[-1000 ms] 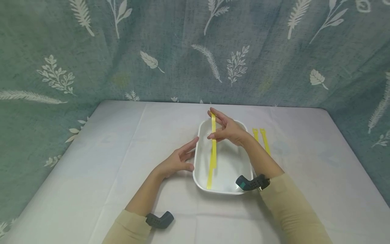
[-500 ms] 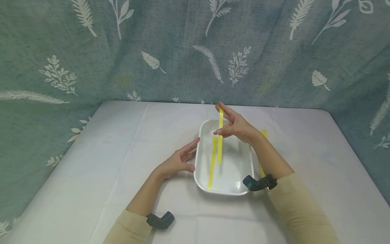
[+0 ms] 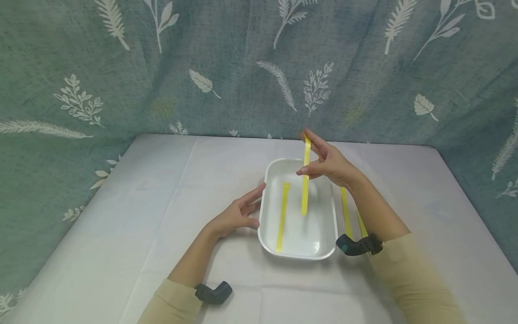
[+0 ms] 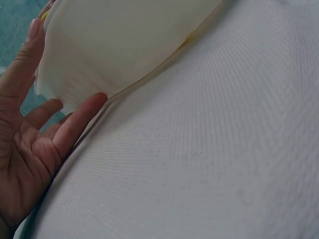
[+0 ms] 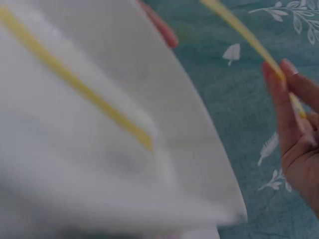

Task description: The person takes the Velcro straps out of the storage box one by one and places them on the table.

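My right hand [image 3: 329,164] pinches a flat yellow strip [image 3: 305,193] between thumb and fingers, holding it up over the right half of a white tray [image 3: 297,256]. In the right wrist view the same strip [image 5: 244,32] passes between the fingertips. A second yellow strip [image 3: 282,218], with a small hole in its far end, lies lengthwise on the tray floor, left of the middle. With its fingers spread, my left hand [image 3: 234,216] touches the tray's left outer wall. The left wrist view shows its fingers [image 4: 82,119] against the tray's side [image 4: 124,45].
To the right of the tray, more yellow strips [image 3: 346,213] lie on the white tablecloth [image 3: 121,216], partly covered by my right forearm. A patterned blue-green curtain [image 3: 234,85] hangs behind the table's far edge.
My right hand has moved right and slightly away from me, carrying its strip off the one lying in the tray. The left hand and the tray have stayed put.
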`<state>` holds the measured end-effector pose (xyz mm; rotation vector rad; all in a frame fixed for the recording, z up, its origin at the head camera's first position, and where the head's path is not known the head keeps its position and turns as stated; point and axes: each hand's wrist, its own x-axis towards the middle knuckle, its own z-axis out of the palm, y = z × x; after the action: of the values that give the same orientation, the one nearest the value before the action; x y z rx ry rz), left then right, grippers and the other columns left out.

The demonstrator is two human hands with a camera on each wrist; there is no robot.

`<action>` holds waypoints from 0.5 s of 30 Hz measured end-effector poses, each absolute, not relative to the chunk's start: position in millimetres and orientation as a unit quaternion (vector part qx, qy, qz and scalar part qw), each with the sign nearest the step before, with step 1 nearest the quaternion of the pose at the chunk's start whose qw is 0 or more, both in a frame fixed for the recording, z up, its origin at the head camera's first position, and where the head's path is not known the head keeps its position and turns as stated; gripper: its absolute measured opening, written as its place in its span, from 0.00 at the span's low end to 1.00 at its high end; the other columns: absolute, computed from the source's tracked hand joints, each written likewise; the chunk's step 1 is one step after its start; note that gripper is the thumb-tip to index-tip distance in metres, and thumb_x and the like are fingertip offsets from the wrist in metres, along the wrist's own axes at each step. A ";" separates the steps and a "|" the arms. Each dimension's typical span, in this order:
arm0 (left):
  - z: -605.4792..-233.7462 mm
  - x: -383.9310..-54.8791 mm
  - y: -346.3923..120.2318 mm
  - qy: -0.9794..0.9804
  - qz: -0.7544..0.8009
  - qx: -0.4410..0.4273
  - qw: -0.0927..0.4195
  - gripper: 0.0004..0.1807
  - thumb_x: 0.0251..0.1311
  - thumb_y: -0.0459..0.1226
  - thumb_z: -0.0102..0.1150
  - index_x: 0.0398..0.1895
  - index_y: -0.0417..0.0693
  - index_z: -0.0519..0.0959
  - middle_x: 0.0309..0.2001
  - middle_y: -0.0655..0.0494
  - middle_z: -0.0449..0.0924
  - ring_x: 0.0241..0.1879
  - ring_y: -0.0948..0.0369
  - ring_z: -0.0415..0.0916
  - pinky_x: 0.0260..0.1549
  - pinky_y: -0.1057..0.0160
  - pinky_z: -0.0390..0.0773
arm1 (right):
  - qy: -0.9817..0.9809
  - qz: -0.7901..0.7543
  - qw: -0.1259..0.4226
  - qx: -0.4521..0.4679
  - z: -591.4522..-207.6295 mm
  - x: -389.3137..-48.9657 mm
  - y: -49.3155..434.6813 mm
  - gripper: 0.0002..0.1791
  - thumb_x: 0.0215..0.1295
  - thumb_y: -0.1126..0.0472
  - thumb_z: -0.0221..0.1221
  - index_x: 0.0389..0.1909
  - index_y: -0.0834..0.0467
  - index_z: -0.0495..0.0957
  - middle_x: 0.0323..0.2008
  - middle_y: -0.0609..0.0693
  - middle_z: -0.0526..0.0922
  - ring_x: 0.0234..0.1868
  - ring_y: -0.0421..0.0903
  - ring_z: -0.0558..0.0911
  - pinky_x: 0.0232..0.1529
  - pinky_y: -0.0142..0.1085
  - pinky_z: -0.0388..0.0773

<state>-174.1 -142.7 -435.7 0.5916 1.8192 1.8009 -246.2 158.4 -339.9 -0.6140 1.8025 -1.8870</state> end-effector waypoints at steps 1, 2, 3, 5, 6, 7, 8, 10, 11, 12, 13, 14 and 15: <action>-435.2 -174.0 -142.6 0.672 0.661 0.217 0.253 0.58 0.38 0.47 0.76 0.74 0.64 0.51 0.75 0.63 0.45 0.72 0.52 0.50 0.64 0.53 0.63 | 0.657 -0.684 0.225 -0.224 -339.0 -245.5 160.8 0.53 0.60 0.77 0.56 0.75 0.46 0.34 0.76 0.43 0.38 0.39 0.45 0.86 0.34 0.35 0.83; -434.7 -173.8 -142.7 0.674 0.660 0.215 0.252 0.58 0.38 0.47 0.76 0.74 0.65 0.51 0.75 0.64 0.45 0.72 0.53 0.50 0.64 0.53 0.63 | 0.660 -0.682 0.222 -0.225 -338.1 -244.7 163.2 0.53 0.60 0.77 0.56 0.75 0.46 0.35 0.76 0.44 0.38 0.38 0.45 0.86 0.34 0.35 0.83; -434.3 -173.7 -142.8 0.676 0.659 0.214 0.251 0.58 0.38 0.47 0.76 0.74 0.65 0.51 0.75 0.64 0.45 0.72 0.53 0.50 0.64 0.53 0.63 | 0.663 -0.679 0.219 -0.225 -337.3 -243.9 165.7 0.52 0.60 0.77 0.56 0.75 0.46 0.35 0.76 0.44 0.38 0.38 0.44 0.86 0.34 0.34 0.83; -433.8 -173.6 -143.0 0.680 0.655 0.214 0.248 0.58 0.37 0.47 0.76 0.74 0.64 0.51 0.75 0.64 0.45 0.72 0.53 0.50 0.64 0.52 0.63 | 0.669 -0.675 0.215 -0.225 -336.4 -242.9 170.6 0.52 0.61 0.77 0.56 0.75 0.46 0.37 0.76 0.44 0.39 0.39 0.44 0.86 0.34 0.34 0.83; -433.6 -173.6 -143.2 0.682 0.654 0.214 0.248 0.59 0.38 0.47 0.76 0.74 0.64 0.51 0.75 0.64 0.45 0.72 0.52 0.50 0.64 0.52 0.63 | 0.671 -0.673 0.214 -0.224 -336.2 -242.4 173.2 0.51 0.60 0.77 0.56 0.75 0.45 0.38 0.76 0.44 0.39 0.39 0.44 0.86 0.34 0.34 0.83; -433.5 -173.6 -143.4 0.683 0.653 0.214 0.247 0.58 0.38 0.47 0.76 0.74 0.63 0.51 0.75 0.64 0.44 0.72 0.52 0.50 0.64 0.52 0.63 | 0.674 -0.671 0.213 -0.225 -336.0 -242.0 175.8 0.51 0.60 0.77 0.56 0.75 0.45 0.38 0.76 0.44 0.39 0.39 0.44 0.86 0.34 0.34 0.83; -433.7 -173.6 -143.7 0.683 0.653 0.214 0.248 0.58 0.38 0.47 0.76 0.74 0.63 0.51 0.75 0.64 0.44 0.72 0.52 0.49 0.64 0.52 0.63 | 0.677 -0.669 0.213 -0.223 -335.7 -241.7 178.4 0.51 0.60 0.77 0.56 0.75 0.45 0.38 0.76 0.44 0.39 0.39 0.44 0.86 0.35 0.34 0.83; -434.4 -173.9 -143.9 0.682 0.653 0.216 0.249 0.58 0.39 0.46 0.76 0.74 0.63 0.50 0.75 0.64 0.44 0.72 0.52 0.49 0.64 0.53 0.63 | 0.681 -0.665 0.210 -0.221 -335.2 -240.8 183.8 0.51 0.60 0.76 0.56 0.75 0.45 0.38 0.76 0.43 0.39 0.40 0.45 0.86 0.35 0.34 0.83; -434.8 -174.0 -144.1 0.680 0.654 0.216 0.250 0.58 0.39 0.46 0.76 0.74 0.63 0.50 0.75 0.64 0.44 0.72 0.53 0.49 0.64 0.53 0.63 | 0.685 -0.663 0.208 -0.220 -334.9 -240.1 186.7 0.51 0.60 0.76 0.57 0.75 0.45 0.38 0.76 0.43 0.39 0.40 0.45 0.86 0.35 0.34 0.83; -435.6 -174.2 -144.1 0.678 0.656 0.215 0.252 0.58 0.39 0.46 0.76 0.74 0.64 0.50 0.75 0.65 0.44 0.72 0.53 0.49 0.63 0.54 0.64 | 0.688 -0.661 0.207 -0.215 -334.4 -239.0 189.6 0.51 0.60 0.76 0.57 0.75 0.45 0.38 0.76 0.43 0.40 0.40 0.45 0.86 0.35 0.34 0.83; -436.2 -174.4 -144.1 0.677 0.657 0.215 0.253 0.58 0.39 0.45 0.76 0.74 0.64 0.51 0.75 0.65 0.44 0.72 0.54 0.50 0.63 0.54 0.64 | 0.691 -0.660 0.206 -0.212 -333.8 -237.6 192.7 0.51 0.60 0.76 0.57 0.75 0.45 0.39 0.76 0.43 0.40 0.40 0.45 0.86 0.36 0.34 0.83; -436.5 -174.4 -143.9 0.675 0.658 0.216 0.254 0.58 0.39 0.45 0.76 0.74 0.64 0.51 0.75 0.65 0.44 0.72 0.54 0.50 0.64 0.55 0.64 | 0.693 -0.659 0.204 -0.212 -333.5 -236.0 195.9 0.51 0.60 0.76 0.57 0.75 0.45 0.39 0.76 0.44 0.40 0.39 0.45 0.86 0.36 0.34 0.83; -436.7 -174.3 -143.7 0.674 0.659 0.216 0.255 0.57 0.40 0.45 0.76 0.74 0.64 0.51 0.75 0.66 0.45 0.72 0.54 0.50 0.64 0.55 0.64 | 0.694 -0.658 0.202 -0.211 -333.5 -234.6 199.3 0.51 0.60 0.76 0.57 0.75 0.44 0.40 0.76 0.44 0.40 0.39 0.45 0.86 0.36 0.34 0.83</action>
<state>-174.3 -143.7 -436.7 0.5876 1.8294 1.7904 -234.6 199.3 -333.5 -0.5888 1.9377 -1.8372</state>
